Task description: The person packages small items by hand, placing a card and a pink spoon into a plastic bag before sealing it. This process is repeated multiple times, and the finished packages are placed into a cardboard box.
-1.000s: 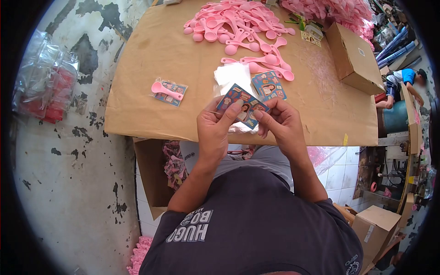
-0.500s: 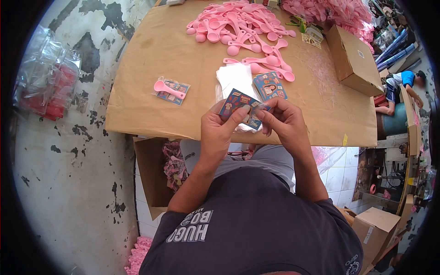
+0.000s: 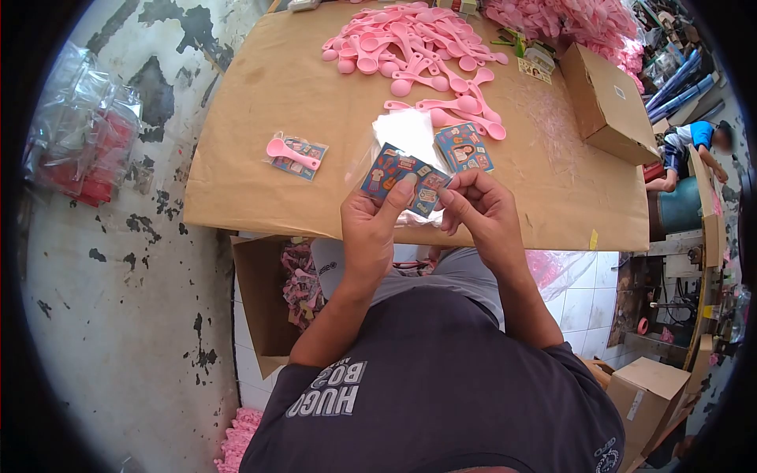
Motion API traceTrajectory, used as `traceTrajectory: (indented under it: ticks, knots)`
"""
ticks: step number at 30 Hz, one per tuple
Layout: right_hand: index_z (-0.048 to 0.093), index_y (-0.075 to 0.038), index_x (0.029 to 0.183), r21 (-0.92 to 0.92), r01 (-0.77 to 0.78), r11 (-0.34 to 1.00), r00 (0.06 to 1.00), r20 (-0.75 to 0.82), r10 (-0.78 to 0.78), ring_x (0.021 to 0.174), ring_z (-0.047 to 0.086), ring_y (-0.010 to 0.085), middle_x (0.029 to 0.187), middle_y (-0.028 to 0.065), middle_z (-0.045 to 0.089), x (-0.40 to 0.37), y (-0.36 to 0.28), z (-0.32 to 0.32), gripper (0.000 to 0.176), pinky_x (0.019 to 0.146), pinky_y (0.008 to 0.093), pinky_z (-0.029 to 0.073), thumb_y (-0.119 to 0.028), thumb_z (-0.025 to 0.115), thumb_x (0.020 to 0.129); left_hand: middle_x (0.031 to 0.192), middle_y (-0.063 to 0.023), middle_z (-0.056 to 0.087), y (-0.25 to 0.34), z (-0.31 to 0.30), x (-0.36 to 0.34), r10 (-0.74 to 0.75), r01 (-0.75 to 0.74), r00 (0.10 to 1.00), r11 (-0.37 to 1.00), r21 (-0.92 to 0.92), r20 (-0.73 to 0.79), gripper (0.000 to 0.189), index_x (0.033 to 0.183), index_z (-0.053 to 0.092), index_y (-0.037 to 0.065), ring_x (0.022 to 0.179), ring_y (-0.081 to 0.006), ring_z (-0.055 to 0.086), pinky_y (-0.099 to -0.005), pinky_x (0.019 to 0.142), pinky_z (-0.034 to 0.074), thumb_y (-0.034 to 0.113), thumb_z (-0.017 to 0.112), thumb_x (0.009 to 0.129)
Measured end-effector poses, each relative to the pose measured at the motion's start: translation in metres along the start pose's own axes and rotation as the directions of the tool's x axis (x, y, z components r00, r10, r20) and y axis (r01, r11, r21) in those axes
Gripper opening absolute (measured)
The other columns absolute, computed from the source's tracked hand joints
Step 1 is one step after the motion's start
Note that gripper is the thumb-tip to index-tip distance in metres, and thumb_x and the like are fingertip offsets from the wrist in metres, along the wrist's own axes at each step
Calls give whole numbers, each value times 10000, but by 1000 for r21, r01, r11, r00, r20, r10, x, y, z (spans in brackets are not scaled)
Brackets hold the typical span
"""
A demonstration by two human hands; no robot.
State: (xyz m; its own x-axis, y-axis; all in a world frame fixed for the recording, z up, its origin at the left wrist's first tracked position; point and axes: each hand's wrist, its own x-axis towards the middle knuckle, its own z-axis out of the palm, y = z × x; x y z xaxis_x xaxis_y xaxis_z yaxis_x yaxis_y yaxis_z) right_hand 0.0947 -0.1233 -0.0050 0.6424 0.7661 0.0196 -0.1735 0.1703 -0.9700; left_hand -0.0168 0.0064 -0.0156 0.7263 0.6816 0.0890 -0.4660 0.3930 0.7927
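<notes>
Both hands hold a small printed card inside a clear plastic sleeve above the near edge of the cardboard-covered table. My left hand pinches its lower left side, thumb on the front. At the card's right edge, my right hand grips it with its fingertips. A stack of clear sleeves and another printed card lie just beyond the hands. A big heap of pink plastic spoons fills the far side of the table.
One packed bag with a pink spoon and card lies to the left. A cardboard box stands at the table's right. An open carton sits under the table by my knees. Clear bags hang at the left wall. A person is far right.
The card in its sleeve has been tilted and shifted slightly left between my hands; the sleeve's clear end now sticks out to the upper left. Both hands stay close together.
</notes>
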Motion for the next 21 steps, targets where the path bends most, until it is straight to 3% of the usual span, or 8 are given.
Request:
traceTrajectory:
  ticks: [5, 9, 15, 17, 21]
  knots:
    - [607, -11, 1057, 43, 66, 997, 998, -1, -66, 678, 650, 79, 847, 42, 696, -1, 3, 1, 134, 607, 218, 518, -111, 683, 1008, 1047, -78, 761, -7, 0, -3, -53, 50, 998, 995, 85, 33, 183, 1136, 704, -15, 908, -99, 699, -257, 814, 542, 105, 695, 998]
    - [608, -15, 1054, 57, 53, 997, 999, -13, -53, 687, 652, 80, 855, 41, 689, -2, 7, 1, 123, 608, 221, 521, -108, 676, 1012, 1058, -75, 758, -8, 6, -3, -41, 40, 999, 998, 40, 29, 187, 1142, 706, -18, 924, -95, 695, -254, 815, 537, 102, 695, 998]
    - [619, -7, 1103, 25, 66, 998, 997, -51, -65, 758, 648, 77, 900, 29, 681, 0, 10, 5, 158, 637, 225, 528, -124, 677, 1015, 1124, -82, 745, -9, 10, -2, -65, 63, 997, 996, 58, 37, 250, 1221, 689, -24, 1016, -118, 689, -282, 919, 534, 78, 690, 993]
    - [623, -7, 1129, 23, 92, 995, 995, -34, -91, 771, 643, 78, 883, 15, 669, 0, 12, 4, 183, 657, 228, 529, -131, 687, 1010, 1448, -216, 582, -8, 9, 0, -70, 65, 995, 994, 82, 66, 445, 1414, 540, -52, 1293, -218, 598, -365, 1074, 500, 5, 645, 986]
    - [618, -11, 1100, 45, 62, 997, 998, -3, -62, 766, 646, 78, 875, 17, 666, 1, 12, 1, 172, 665, 231, 528, -123, 700, 999, 1532, -244, 482, -6, 11, 4, -19, 15, 995, 999, 38, 97, 553, 1529, 393, -20, 1379, -284, 533, -400, 1104, 492, -6, 580, 1009]
